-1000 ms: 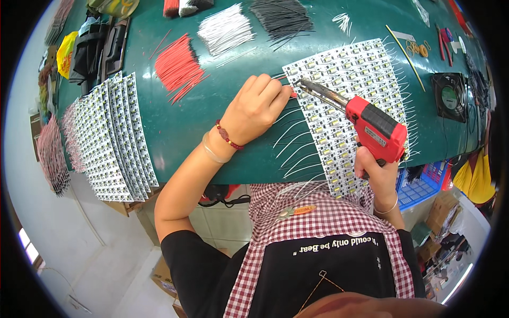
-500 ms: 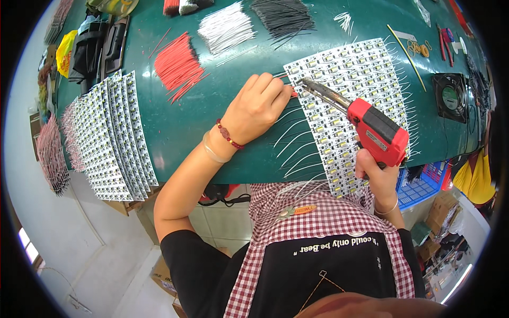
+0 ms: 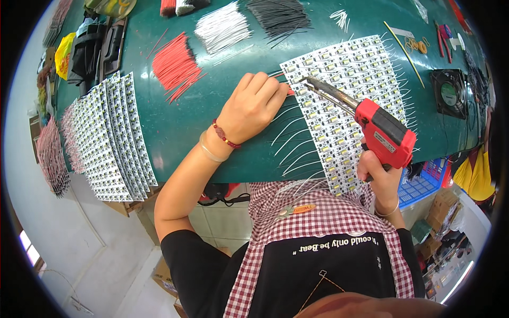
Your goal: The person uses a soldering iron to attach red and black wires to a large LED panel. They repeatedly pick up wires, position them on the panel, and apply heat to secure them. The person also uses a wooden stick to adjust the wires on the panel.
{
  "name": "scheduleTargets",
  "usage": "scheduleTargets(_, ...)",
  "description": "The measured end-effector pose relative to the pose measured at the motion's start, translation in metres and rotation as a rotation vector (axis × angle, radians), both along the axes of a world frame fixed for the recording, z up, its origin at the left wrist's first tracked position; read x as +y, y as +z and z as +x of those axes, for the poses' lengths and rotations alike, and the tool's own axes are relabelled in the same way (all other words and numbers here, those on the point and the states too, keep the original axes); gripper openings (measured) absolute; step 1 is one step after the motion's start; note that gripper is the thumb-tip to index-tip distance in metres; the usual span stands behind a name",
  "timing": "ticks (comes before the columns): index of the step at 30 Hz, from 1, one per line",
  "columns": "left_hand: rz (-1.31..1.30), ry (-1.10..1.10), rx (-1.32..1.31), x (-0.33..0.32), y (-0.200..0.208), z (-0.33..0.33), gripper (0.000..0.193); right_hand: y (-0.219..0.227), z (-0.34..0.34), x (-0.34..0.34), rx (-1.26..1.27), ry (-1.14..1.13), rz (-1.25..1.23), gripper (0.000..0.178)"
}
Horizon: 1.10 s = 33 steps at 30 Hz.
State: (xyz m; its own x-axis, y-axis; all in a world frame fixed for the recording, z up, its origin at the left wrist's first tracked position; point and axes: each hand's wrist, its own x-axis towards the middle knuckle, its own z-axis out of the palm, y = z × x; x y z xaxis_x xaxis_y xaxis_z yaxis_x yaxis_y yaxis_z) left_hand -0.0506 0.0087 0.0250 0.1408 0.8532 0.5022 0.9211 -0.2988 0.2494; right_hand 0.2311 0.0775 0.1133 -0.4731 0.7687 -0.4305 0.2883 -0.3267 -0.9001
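My right hand [image 3: 377, 172] grips a red and black soldering gun [image 3: 386, 132]. Its metal tip is over the upper left part of a white LED circuit board panel [image 3: 344, 100]. Thin white and dark wires stick out along the panel's left and right edges. At the panel's upper left edge, my left hand [image 3: 253, 103] is closed with its knuckles up. Red wires [image 3: 290, 92] show at its fingertips, and most of what it holds is hidden beneath the hand.
Bundles of red wires [image 3: 175, 66], white wires [image 3: 222, 27] and black wires [image 3: 278, 18] lie on the green table [image 3: 212, 95]. Stacked LED panels [image 3: 114, 138] sit at the left. A fan [image 3: 449, 94], a yellow stick [image 3: 404, 53] and a blue basket [image 3: 421, 188] are at the right.
The soldering gun has moved slightly right, and its tip is farther from my left fingertips. My left hand and the panel have shifted a little left in view.
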Motion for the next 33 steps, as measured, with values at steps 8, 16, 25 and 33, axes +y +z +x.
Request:
scheduleTargets(8, -0.019, -0.013, -0.036, -0.008, 0.0, 0.016, 0.018, -0.004, 0.015, -0.008, -0.045, 0.025, -0.016, 0.022)
scheduleTargets(16, -0.045, -0.028, -0.025, -0.008, 0.0, 0.016, 0.018, -0.004, 0.002, -0.011, -0.147, 0.051, 0.026, 0.01)
scheduleTargets(25, -0.045, -0.033, -0.034, -0.008, -0.002, 0.016, 0.019, -0.001, 0.006, -0.011, -0.138, 0.083, 0.031, 0.025)
scheduleTargets(33, -0.037, -0.032, -0.023, -0.008, -0.002, 0.016, 0.018, -0.002, 0.005, -0.013, -0.166, 0.095, 0.051, 0.021)
